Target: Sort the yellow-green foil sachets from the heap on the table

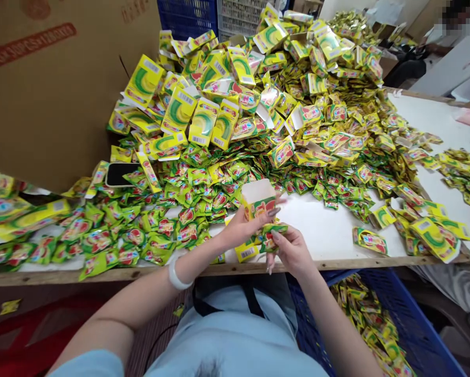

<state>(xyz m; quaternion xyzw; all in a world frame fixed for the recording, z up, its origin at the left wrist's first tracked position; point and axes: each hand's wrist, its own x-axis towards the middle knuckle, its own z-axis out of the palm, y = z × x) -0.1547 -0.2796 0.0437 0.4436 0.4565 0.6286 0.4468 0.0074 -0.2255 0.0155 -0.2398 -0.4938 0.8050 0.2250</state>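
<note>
In front of my body, near the table's front edge, my left hand (247, 226) is closed around a small yellow candy box (260, 203) whose white flap stands up at the top. Just to the right and slightly lower, my right hand (293, 250) pinches a green candy packet (272, 236) with a red fruit print. The packet is close beside the box, below my left fingertips. Another yellow box (247, 252) lies on the table under my left hand, partly covered. Green packets (187, 230) spread out to the left of my hands.
A large heap of yellow boxes (203, 120) and packets rises behind my hands. At left stand a big cardboard carton (62, 94) and a phone (120, 174). A blue crate (411, 309) of packets sits below the table at right. A person (439, 42) is at the far right.
</note>
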